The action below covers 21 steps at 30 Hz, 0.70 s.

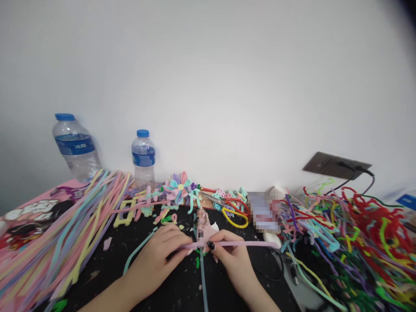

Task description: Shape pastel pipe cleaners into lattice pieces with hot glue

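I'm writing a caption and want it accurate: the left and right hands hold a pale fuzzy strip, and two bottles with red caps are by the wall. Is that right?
Not quite: the caps are blue, as the head view shows. The left hand and right hand hold a pale fuzzy strip, and two bottles are by the wall.

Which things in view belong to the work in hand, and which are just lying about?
In the work:
pink fuzzy stem, pinched by left hand and right hand
pastel stem bundle, probably supply

Lying about, as far as I can judge:
large bottle
small bottle
multicoloured fuzzy flower, unheld
scissors, unheld, possibly a tool
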Tool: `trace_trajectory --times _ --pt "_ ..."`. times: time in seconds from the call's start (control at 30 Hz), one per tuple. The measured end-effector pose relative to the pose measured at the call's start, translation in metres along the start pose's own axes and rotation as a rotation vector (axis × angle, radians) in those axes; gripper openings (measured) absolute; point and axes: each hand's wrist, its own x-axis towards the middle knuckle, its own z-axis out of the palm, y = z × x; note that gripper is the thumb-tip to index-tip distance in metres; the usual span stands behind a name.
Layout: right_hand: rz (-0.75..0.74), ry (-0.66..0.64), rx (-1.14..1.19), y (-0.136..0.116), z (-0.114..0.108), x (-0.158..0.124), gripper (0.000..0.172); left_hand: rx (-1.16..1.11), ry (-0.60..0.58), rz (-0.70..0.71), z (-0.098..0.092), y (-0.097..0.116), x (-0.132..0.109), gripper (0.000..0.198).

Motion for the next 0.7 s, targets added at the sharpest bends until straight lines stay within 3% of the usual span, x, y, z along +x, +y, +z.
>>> trace_trajectory --times 0.7 --pt "-0.038 -0.036 -0.004 -0.0023 0.0005 -0.0009 0.015 -0.026 -0.025 -0.102 0.0013 0.0024 0.0011 0.014"
